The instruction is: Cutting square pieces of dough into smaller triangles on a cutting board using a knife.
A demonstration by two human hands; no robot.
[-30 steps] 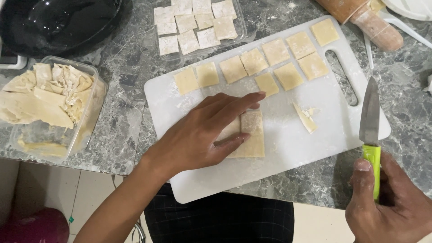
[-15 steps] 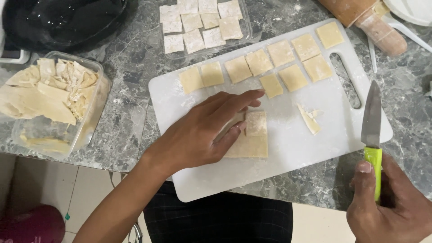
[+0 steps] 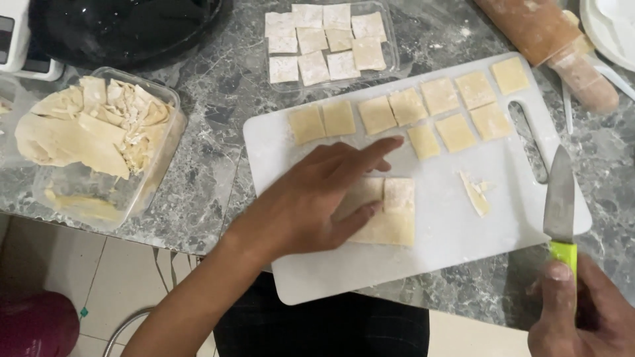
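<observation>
My left hand [image 3: 317, 198] lies flat on the white cutting board [image 3: 450, 244], fingers spread over the left part of a pale dough sheet [image 3: 391, 215] that is scored into squares. Several cut dough squares [image 3: 423, 109] sit in rows along the board's far side. A thin dough offcut [image 3: 476, 193] lies to the right of the sheet. My right hand [image 3: 585, 317] is at the lower right, closed round the green handle of a knife [image 3: 561, 198] whose blade points away over the board's right edge.
A clear tray of floured dough squares [image 3: 327, 43] stands behind the board. A clear tub of dough scraps [image 3: 99, 132] is at the left, a black pan [image 3: 126, 26] behind it. A wooden rolling pin [image 3: 549, 39] lies at the top right on the grey marble counter [image 3: 211, 172].
My left hand has shifted slightly on the dough sheet and its forefinger now stretches toward the cut squares. The knife hand stays in place.
</observation>
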